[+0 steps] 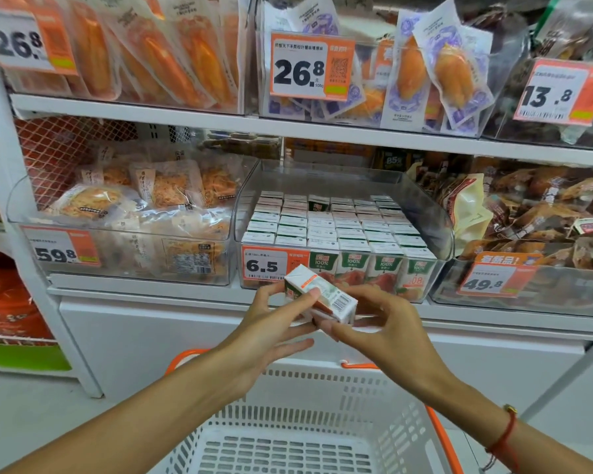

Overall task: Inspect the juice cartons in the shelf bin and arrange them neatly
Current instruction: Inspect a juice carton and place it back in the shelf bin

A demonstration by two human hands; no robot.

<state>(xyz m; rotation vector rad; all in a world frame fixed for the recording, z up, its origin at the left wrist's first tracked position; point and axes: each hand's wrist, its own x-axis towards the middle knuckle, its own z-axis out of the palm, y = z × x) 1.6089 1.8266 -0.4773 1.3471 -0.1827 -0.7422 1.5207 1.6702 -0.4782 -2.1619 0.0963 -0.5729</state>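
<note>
From your head camera, you are holding one juice carton (320, 295) out in front of the clear shelf bin (442, 230). Your left hand (274, 323) pinches its near end, thumb on top and fingers under it. Your right hand (374, 323) holds the other end with curled fingers, and the thumb reaches under the corner. The carton lies tilted on its side, with the barcode facing up at you. That looks like a good way to read the print and check it.

The other juice cartons (329, 227) stand in tidy rows inside the bin, tops up, packed close. One dark carton (318, 201) near the back sticks up a little and looks turned the wrong way. I cannot see a free gap for the one you hold.

The bin has a low front wall with the 6.5 price tag (271, 266) on it, and the shelf above (322, 130) hangs over the back rows. So the open way in is over the front wall. The white basket (305, 422) sits just below your arms, so there is little room to drop your hands.
</note>
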